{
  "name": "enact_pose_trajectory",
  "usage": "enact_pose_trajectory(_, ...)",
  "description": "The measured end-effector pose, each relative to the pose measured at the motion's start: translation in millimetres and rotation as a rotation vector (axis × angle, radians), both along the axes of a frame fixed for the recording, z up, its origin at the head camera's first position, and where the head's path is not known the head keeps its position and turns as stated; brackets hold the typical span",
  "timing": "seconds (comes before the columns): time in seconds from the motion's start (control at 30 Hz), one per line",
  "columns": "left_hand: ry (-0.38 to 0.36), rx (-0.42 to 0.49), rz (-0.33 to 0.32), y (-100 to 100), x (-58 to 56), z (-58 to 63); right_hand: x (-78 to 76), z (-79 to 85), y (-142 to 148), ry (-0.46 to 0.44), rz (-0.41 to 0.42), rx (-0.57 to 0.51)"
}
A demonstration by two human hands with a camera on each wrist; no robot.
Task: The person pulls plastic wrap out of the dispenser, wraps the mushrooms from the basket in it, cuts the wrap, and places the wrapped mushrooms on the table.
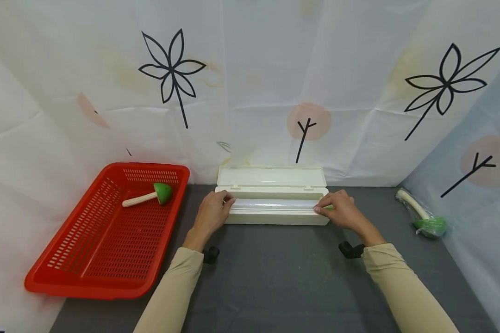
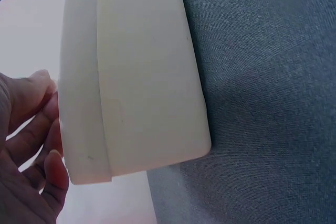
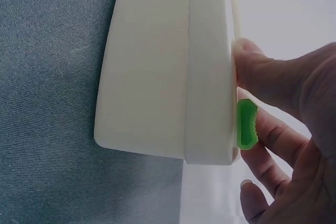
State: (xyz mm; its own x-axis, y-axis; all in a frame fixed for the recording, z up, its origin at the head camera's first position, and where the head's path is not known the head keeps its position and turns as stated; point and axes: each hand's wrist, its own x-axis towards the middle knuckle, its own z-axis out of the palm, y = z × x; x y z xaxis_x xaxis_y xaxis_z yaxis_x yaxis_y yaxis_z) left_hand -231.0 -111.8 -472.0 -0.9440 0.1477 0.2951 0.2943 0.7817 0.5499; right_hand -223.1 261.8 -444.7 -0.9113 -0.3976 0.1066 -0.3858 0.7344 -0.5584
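Note:
A white plastic wrap dispenser (image 1: 277,218) stands at the back of the table, its hinged lid (image 1: 271,176) raised against the backdrop. Shiny clear plastic wrap (image 1: 275,204) lies across its front part. At the left end my left hand (image 1: 214,210) pinches the wrap's edge between thumb and fingertips, right above the front rim. My right hand (image 1: 339,209) does likewise at the right end, thumb and fingers close together at the rim. Beside these fingers sits a green slide cutter (image 3: 247,124), partly hidden by the hand in the head view. The film inside the pinch is hardly visible.
On the left stands a red basket (image 1: 150,273) with a green-capped, pale-stemmed mushroom-shaped thing (image 1: 162,193) in it. A similar one wrapped in clear film (image 1: 430,225) lies at the far right by the side cloth. The patterned white backdrop (image 1: 254,83) rises right behind the dispenser.

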Motion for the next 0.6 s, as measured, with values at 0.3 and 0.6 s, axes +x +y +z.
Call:
enact_pose_trajectory(0.3, -0.011, 0.016, -0.104, -6, 0.6, -5.0, -1.0, -8.9, -6, 0.109, -0.089, 0.001)
enact_pose_trajectory(0.6, 0.057, 0.049, -0.098, -6, -2.4, -7.7, 2.3, -12.8, -12, 0.157, -0.157, -0.004)
